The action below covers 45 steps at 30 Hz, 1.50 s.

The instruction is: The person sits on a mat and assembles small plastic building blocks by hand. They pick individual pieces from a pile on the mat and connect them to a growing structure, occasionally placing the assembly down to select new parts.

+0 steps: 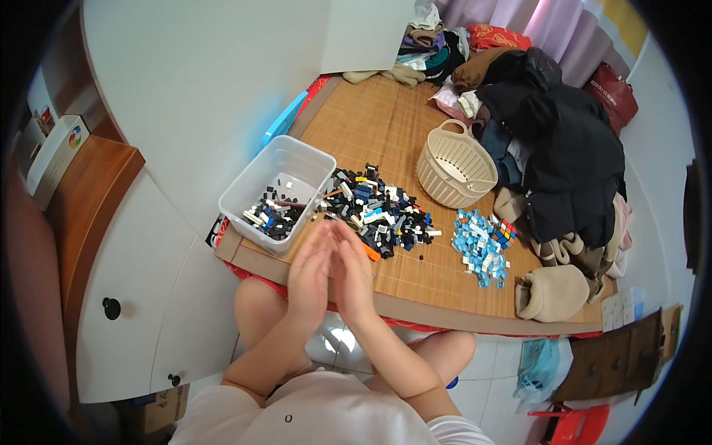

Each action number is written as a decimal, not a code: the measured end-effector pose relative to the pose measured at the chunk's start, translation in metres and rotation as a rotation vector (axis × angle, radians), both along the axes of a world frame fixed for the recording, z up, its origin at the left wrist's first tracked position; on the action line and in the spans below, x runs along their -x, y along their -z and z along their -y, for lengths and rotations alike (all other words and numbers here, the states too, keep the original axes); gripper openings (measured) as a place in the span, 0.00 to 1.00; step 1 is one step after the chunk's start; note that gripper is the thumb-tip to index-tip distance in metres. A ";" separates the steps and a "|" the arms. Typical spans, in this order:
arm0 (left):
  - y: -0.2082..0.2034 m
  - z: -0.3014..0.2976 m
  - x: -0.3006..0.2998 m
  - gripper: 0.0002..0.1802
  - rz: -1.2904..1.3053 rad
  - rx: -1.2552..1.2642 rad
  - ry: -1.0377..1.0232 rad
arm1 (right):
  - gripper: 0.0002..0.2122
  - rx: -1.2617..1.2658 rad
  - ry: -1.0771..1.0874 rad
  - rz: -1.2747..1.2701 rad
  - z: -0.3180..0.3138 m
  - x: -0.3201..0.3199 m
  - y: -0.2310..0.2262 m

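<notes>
My left hand [308, 268] and my right hand [352, 271] are raised near the mat's front edge, palms facing and fingertips meeting. Their fingers are stretched out, and nothing shows between them. Just beyond lies a loose pile of black, white, grey and blue building bricks [382, 215], with an orange piece [371, 253] beside my right fingers. Left of my hands stands a clear plastic box [241, 185] with more small bricks [274, 215] in its near part. A separate heap of light-blue and white pieces [482, 248] lies to the right.
A beige woven basket [454, 165] stands behind the piles on the bamboo mat [371, 119]. A colourful puzzle cube [506, 233] rests by the blue heap. Dark clothes [564, 163] are piled at the right. A blue lid [285, 119] leans behind the box, near a white cabinet [200, 81].
</notes>
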State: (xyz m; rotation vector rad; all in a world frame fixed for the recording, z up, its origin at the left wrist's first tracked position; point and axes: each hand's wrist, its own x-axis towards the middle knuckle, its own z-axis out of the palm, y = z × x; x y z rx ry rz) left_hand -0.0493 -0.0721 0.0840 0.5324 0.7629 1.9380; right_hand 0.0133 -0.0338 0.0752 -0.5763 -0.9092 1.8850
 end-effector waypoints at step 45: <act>0.079 -0.045 -0.033 0.28 0.069 0.320 0.287 | 0.22 0.013 0.229 0.373 -0.023 -0.056 0.073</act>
